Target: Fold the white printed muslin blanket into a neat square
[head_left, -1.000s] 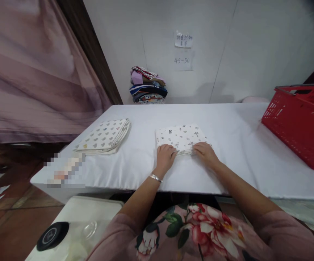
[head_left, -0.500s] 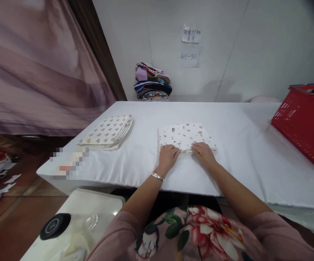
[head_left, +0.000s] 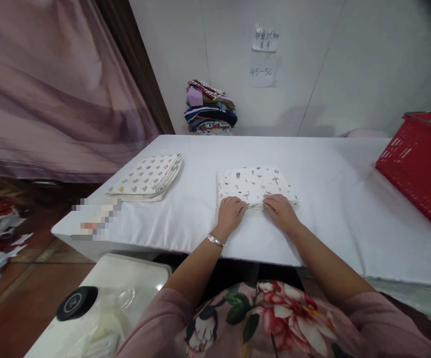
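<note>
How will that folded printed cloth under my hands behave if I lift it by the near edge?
The folded printed cloth looks thin and soft, so it would probably droop and start unfolding. Its layered near edge, where the left hand and right hand rest, may splay apart. It seems light, and likely slides easily on the smooth white table cover.

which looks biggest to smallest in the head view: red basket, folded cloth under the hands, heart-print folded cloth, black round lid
1. red basket, though cut off by the frame edge
2. folded cloth under the hands and heart-print folded cloth: look about alike, no ranking
3. black round lid, smallest despite being nearest the camera
</note>
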`<state>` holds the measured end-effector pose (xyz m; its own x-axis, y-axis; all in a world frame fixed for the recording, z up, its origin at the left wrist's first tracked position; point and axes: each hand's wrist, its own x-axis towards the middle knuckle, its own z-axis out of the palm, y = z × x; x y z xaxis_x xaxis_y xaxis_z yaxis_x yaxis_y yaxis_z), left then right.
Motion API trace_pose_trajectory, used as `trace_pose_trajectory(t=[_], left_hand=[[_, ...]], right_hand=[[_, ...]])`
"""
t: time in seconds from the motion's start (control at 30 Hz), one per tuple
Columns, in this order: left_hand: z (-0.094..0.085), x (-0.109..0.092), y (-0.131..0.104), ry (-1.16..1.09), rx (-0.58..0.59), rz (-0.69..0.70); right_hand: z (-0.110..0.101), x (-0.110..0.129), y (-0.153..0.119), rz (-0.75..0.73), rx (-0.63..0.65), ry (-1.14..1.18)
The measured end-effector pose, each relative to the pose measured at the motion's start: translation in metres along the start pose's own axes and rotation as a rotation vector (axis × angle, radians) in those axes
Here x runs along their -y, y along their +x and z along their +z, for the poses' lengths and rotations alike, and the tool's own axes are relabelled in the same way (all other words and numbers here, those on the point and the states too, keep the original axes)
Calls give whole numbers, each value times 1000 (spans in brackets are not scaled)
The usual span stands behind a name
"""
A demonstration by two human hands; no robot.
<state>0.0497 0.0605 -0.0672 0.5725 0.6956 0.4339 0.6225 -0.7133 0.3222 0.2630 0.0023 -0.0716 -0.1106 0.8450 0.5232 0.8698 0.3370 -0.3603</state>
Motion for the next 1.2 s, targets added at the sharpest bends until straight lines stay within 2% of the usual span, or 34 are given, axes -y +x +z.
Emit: trace_pose_trajectory(t=[0.2,0.47,0.63,0.9,1.03,1.2], left_hand=[[0,2,-3,-3,-32,33],[3,2,2,26,-37,33],[2,-1,1,78,-40,58],[0,2,-4,81,-7,114],[-3,2,-9,69,-39,117],[-15,6,-19,90,-97,55]], right_hand=[[2,-5,-3,-65,-35,16],[10,-8,-1,-57,-58,-67],[8,-4,-1,-46,-97,-80],[4,-6,-6,-91,-50,-49],[2,-7,-8,-117,-32,-32],[2,-7,-8,-105,-31,-5]])
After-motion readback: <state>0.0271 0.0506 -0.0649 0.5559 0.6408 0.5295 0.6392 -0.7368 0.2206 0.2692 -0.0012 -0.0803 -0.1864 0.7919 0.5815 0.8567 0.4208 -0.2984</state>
